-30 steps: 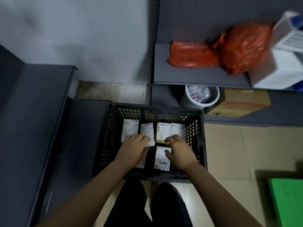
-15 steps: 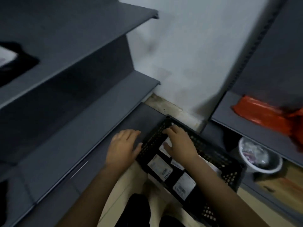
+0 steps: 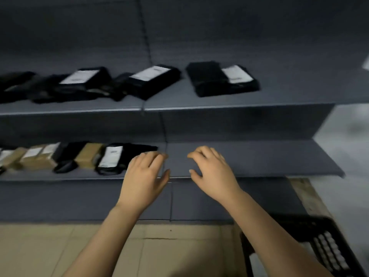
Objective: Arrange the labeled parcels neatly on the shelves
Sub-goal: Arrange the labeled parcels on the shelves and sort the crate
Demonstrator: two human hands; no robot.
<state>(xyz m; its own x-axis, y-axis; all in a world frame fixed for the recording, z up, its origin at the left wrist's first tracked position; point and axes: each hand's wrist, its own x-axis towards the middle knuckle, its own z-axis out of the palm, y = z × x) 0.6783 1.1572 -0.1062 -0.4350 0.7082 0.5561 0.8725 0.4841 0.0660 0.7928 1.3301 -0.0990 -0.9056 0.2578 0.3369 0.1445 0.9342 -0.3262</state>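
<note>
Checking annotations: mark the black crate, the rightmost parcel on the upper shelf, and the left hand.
black crate (image 3: pixel 299 222), head view, far rim.
rightmost upper-shelf parcel (image 3: pixel 207 80), head view, black wrapping beside its white label.
left hand (image 3: pixel 142 176), head view, back of the hand.

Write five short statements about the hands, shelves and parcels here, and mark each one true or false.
1. The left hand and the right hand hold nothing. True.
2. Black parcels with white labels lie on the upper shelf. True.
3. The black crate stands on the upper shelf. False: it sits at the bottom right, below the shelves.
4. Brown parcels lie on the upper shelf. False: they lie on the lower shelf, left of the hands.
5. The left hand is nearer the lower shelf's parcels than the right hand. True.
</note>
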